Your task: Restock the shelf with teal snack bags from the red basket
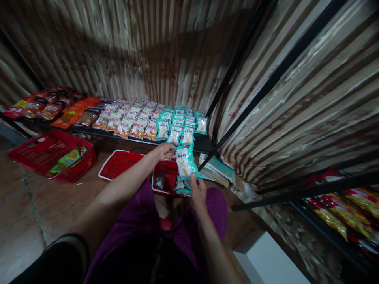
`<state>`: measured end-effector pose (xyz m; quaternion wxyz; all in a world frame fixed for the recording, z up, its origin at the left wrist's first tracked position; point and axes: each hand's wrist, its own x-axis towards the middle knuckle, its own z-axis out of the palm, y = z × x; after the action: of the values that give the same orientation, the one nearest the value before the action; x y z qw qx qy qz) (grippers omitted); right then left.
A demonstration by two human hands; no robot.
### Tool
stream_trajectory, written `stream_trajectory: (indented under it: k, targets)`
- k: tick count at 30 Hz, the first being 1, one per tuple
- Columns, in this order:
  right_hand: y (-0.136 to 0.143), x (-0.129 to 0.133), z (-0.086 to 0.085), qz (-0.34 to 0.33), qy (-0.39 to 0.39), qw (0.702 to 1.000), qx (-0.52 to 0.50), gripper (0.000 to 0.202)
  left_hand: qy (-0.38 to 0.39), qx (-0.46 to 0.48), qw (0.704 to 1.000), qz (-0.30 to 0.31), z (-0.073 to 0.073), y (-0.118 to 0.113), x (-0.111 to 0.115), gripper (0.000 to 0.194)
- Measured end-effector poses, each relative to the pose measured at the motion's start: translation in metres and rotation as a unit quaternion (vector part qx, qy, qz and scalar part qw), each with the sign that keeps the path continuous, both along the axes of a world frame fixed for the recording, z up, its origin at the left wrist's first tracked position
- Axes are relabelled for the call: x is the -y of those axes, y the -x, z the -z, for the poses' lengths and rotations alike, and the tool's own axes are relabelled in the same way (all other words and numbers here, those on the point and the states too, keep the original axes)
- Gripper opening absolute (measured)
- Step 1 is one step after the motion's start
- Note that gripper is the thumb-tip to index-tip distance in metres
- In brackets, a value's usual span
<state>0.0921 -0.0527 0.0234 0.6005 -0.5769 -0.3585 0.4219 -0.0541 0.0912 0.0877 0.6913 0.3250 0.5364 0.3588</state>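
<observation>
A teal and white snack bag (184, 161) is held between both hands, above a red basket (167, 165) with a white rim. My left hand (166, 151) pinches its upper left side. My right hand (197, 189) grips its lower right corner, thumb on the front. Inside the basket lie a few more teal snack bags (180, 184), partly covered by the held one. Just beyond, rows of matching teal bags (177, 134) stand at the right part of a low black shelf (203, 142).
Left along the shelf are white-and-orange snack bags (139, 128) and orange packets (72, 112). Two more red baskets, one with green packets (69, 157), sit on the floor. Books (219, 167) lie beside a black shelf post. A white box (266, 260) is at lower right.
</observation>
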Motion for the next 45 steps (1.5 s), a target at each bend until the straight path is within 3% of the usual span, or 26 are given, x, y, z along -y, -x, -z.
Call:
stream_trajectory:
  k: [4,7,15,22,29,35,45]
  targets:
    - [0.005,-0.002,0.002,0.047,0.006,0.989,-0.143,0.048,-0.005,0.004,1.0,0.011,-0.002,-0.003,0.006,0.013]
    - [0.009,-0.001,-0.003,0.045,0.001,0.975,-0.219,0.044,-0.035,0.021,0.999,0.013,-0.003,-0.006,0.013,0.02]
    - [0.007,0.001,-0.005,0.036,0.014,0.958,-0.283,0.037,-0.096,0.03,0.995,0.026,-0.001,-0.016,0.019,0.022]
    - [0.002,0.003,-0.001,0.039,0.021,0.959,-0.281,0.033,-0.141,-0.008,0.99,-0.014,0.006,-0.025,0.017,0.024]
    - [-0.016,-0.006,0.005,0.029,0.035,0.973,-0.227,0.048,-0.2,-0.049,0.978,-0.032,0.014,-0.033,0.017,0.025]
    - [-0.022,-0.016,0.014,0.076,0.069,0.966,-0.239,0.049,-0.225,-0.065,0.972,-0.035,0.027,-0.047,0.012,0.033]
    - [-0.06,-0.063,0.016,0.119,0.037,0.959,-0.255,0.048,-0.23,-0.019,0.973,0.001,0.034,-0.08,0.001,0.031]
